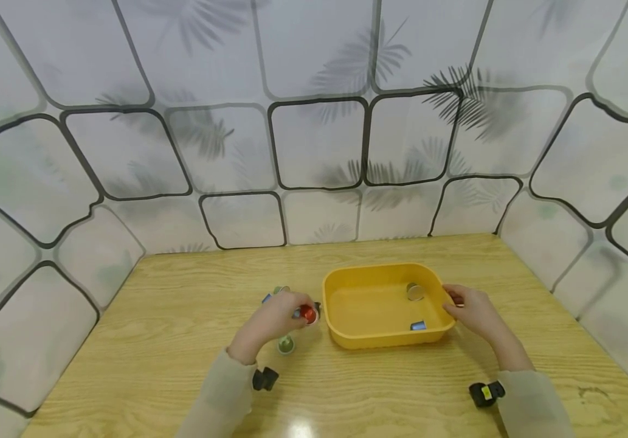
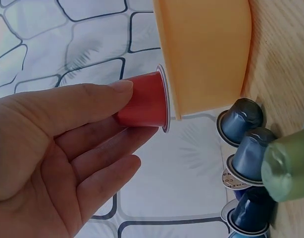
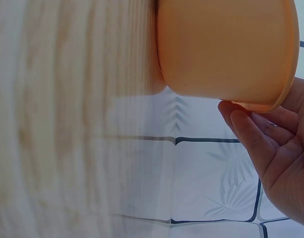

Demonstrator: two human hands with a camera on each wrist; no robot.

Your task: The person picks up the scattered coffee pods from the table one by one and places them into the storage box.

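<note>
Between thumb and fingers, my left hand (image 1: 279, 317) pinches a red coffee capsule (image 2: 142, 99), its rimmed end turned toward the yellow bin (image 1: 371, 340). The capsule is just left of the bin, above the table. On the bin's right side, my right hand (image 1: 475, 309) grips the rim, the thumb and fingers at its edge. Inside the bin lie a blue capsule (image 1: 418, 326) and a capsule showing its pale lid (image 1: 414, 292). Below the left hand stands a green capsule (image 1: 286, 344), and several dark blue capsules (image 2: 249, 152) cluster near it, partly hidden by the hand in the head view.
The wooden table (image 1: 182, 365) runs back to a patterned curtain (image 1: 319, 146) that also encloses both sides. A black wrist camera (image 1: 265, 379) sits at the left sleeve and another wrist camera (image 1: 486, 394) at the right sleeve.
</note>
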